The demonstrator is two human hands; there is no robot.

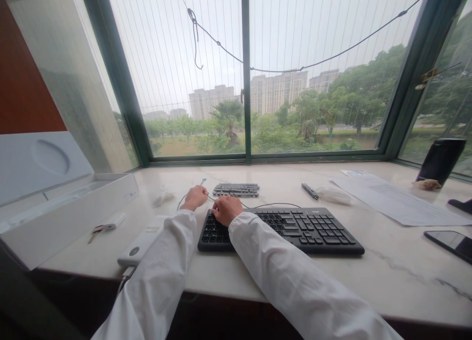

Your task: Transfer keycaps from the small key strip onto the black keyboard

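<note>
A black keyboard lies near the counter's front edge; its left part looks bare of keycaps. My right hand rests over its upper left corner, fingers bent down and pressed together, and whatever they hold is hidden. Just left of the keyboard's back corner, my left hand is closed. A small blue-tipped thing shows right behind it; I cannot tell whether the hand holds it. Several loose dark keycaps lie in rows behind the keyboard. A thin black cable runs behind the keyboard toward my left hand.
At left are an open white box, a key and a white power bank with a cable. To the right lie a dark pen-like object, a plastic bag, paper sheets and a phone. Windows stand behind.
</note>
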